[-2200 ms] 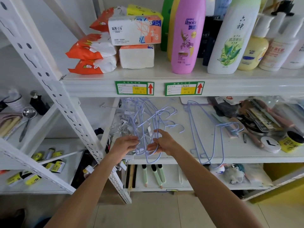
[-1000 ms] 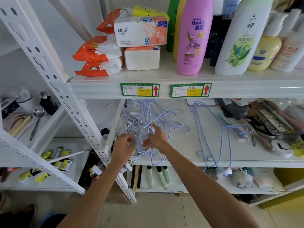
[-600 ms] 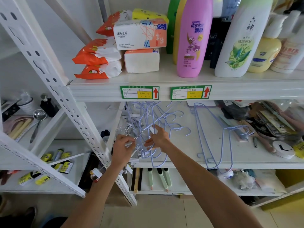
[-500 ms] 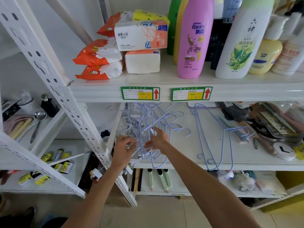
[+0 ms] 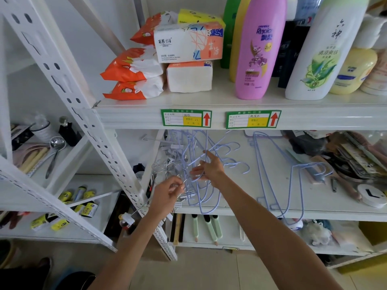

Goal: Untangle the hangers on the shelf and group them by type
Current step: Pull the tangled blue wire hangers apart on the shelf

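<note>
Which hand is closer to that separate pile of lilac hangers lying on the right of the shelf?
Right. The right hand grips the tangled hangers left of the separate pile; the left hand pinches a silver hanger farther left.

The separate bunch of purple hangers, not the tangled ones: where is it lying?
The separate purple hangers lie flat on the middle shelf in the head view, right of the tangled pile, hooks toward the clutter on the right.

Lilac hangers (image 5: 206,164), white shelf (image 5: 240,197), pink bottle (image 5: 258,49)
</note>
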Demonstrator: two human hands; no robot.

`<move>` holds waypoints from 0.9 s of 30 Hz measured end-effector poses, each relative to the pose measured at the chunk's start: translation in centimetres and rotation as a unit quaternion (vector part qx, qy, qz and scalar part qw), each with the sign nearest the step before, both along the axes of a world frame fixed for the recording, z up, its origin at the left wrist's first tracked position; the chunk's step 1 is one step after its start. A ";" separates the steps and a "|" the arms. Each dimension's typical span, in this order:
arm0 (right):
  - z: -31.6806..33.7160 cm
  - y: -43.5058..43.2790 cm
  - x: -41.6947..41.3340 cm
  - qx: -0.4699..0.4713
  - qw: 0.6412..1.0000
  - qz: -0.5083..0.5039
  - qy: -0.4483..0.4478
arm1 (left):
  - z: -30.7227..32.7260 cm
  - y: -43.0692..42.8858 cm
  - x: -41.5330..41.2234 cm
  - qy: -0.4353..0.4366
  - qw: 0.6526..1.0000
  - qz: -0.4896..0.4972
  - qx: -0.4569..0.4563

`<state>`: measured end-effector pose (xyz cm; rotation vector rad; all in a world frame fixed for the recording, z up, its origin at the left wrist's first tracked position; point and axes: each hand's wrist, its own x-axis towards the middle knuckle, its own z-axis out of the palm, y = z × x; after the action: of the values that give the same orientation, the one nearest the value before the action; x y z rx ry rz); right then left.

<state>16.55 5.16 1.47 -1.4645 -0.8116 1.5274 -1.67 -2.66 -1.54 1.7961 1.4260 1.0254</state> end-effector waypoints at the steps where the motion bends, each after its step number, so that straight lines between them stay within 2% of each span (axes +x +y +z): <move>1: 0.1 0.1 0.4 0.005 1.000 0.000 -0.005 | 0.1 0.0 0.0 0.005 1.000 -0.008 -0.004; 6: -0.5 0.2 1.3 0.011 0.999 -0.004 -0.036 | 0.3 0.3 0.8 0.080 0.994 -0.075 -0.016; 10: -0.4 0.4 1.5 0.021 0.996 0.003 -0.084 | 0.4 0.4 1.0 0.126 0.988 -0.090 -0.006; 17: -0.7 0.1 2.9 0.041 0.989 0.029 -0.136 | 0.2 -0.2 0.3 0.072 0.996 -0.059 -0.001; 22: -0.1 -3.1 8.3 0.047 0.998 0.017 -0.038 | 0.3 0.1 0.1 0.058 0.997 -0.041 -0.024; 27: -0.5 -7.0 17.7 0.010 0.997 -0.079 0.011 | 0.8 1.0 0.5 0.108 0.994 -0.004 -0.034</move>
<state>34.24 -1.83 0.95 -1.4586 -0.6789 1.4115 -1.21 -1.70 -0.73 1.9071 1.5597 0.7863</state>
